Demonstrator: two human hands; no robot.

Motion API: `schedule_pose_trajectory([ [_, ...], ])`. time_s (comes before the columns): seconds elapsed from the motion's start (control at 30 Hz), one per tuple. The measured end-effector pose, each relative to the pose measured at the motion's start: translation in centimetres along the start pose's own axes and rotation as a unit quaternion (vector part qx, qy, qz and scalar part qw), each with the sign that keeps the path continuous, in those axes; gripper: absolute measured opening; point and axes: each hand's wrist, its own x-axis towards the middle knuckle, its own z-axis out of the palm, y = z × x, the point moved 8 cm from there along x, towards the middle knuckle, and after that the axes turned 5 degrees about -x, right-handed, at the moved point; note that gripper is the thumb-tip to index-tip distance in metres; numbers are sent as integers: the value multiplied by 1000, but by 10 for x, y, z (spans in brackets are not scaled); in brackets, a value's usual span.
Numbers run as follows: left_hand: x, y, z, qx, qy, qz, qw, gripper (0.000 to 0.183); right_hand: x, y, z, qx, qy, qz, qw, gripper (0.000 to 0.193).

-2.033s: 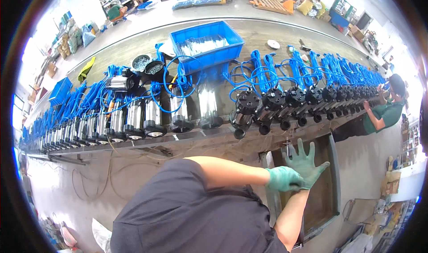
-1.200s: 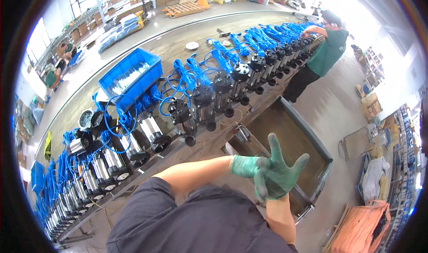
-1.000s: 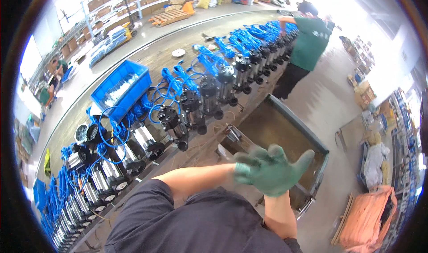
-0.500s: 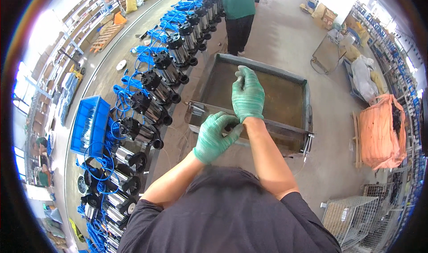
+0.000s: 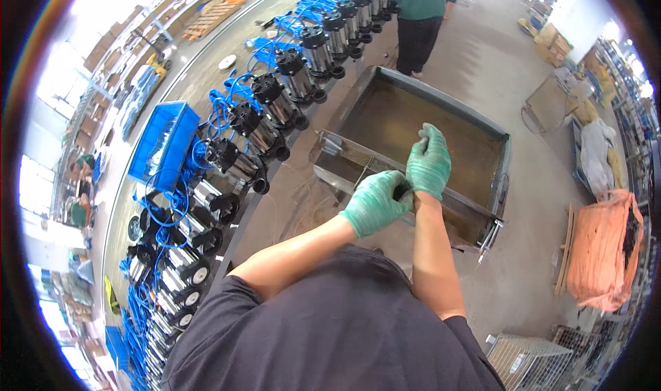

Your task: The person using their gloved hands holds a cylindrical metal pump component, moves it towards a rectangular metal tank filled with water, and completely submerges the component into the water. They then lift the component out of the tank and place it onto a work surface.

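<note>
My left hand (image 5: 378, 202), in a green knit glove, is closed with its fingertips at the wrist of my right hand. It pinches the cuff of the right glove (image 5: 428, 184). My right hand (image 5: 429, 158) wears the matching glove and points away from me, fingers extended close together, nothing seen in them. Both hands are over the near side of a metal water tank (image 5: 506, 140) with murky brownish water. To the left stands a row of steel submersible pumps (image 5: 273, 100) with black tops and blue cables; neither hand touches them.
A blue plastic bin (image 5: 180, 119) sits on the bench left of the pumps. A person in a green shirt (image 5: 421, 2) stands beyond the tank. On the right are an orange bulk bag (image 5: 599, 250) and a wire cage (image 5: 527, 363).
The view has turned, so the tank and pumps appear shifted right. My left hand stays at the right glove's cuff, and both hands appear farther right in the picture.
</note>
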Motion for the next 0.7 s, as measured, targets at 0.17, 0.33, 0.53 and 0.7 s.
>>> schedule_pose_trajectory([
  [0.17,-15,32,28,-92,-175,49,979,22,-19,36,31,212,-218,219,927,47],
  [0.33,-25,36,48,-91,-251,61,962,16,-51,14,58,517,-288,299,748,105],
  [0.53,-34,-57,-67,-103,43,-76,991,24,-71,43,46,706,-401,180,556,98],
  [0.7,-124,-179,-292,-50,544,-114,830,25,-108,60,6,668,-369,262,591,101],
])
